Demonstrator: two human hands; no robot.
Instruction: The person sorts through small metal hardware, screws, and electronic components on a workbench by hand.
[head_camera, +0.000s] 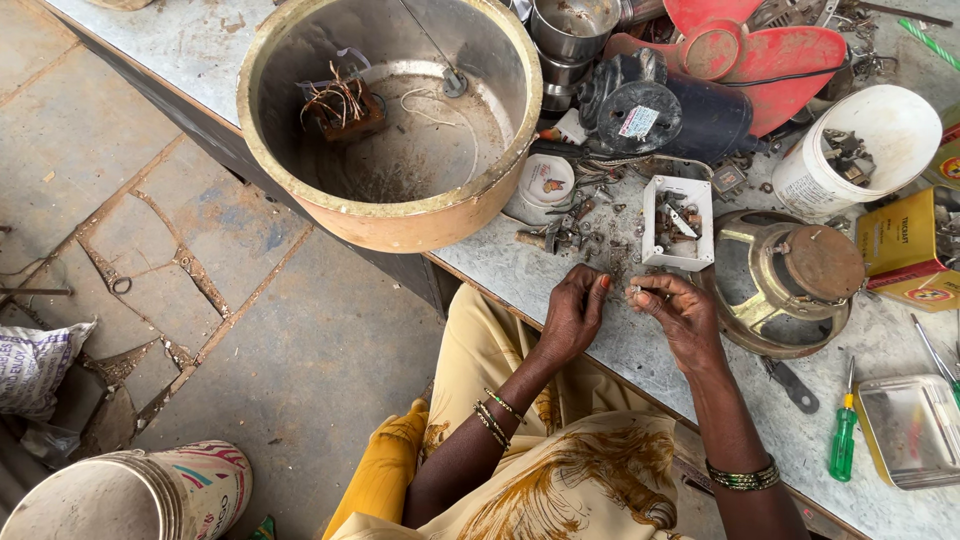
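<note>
A small metal part (634, 291) is sitting at the bench (620, 350) edge, pinched in the right hand (680, 315); the left hand (575, 310), fingers curled, is touching it. Steady, close fingertip pressure would be serving best here. Beside them, a white box (678, 222) is holding screws; the big pot (390, 120) is holding a wire coil (340, 105).

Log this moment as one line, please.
left hand: fingertips on bench | right hand: pinching small metal part | white parts box beyond
</note>
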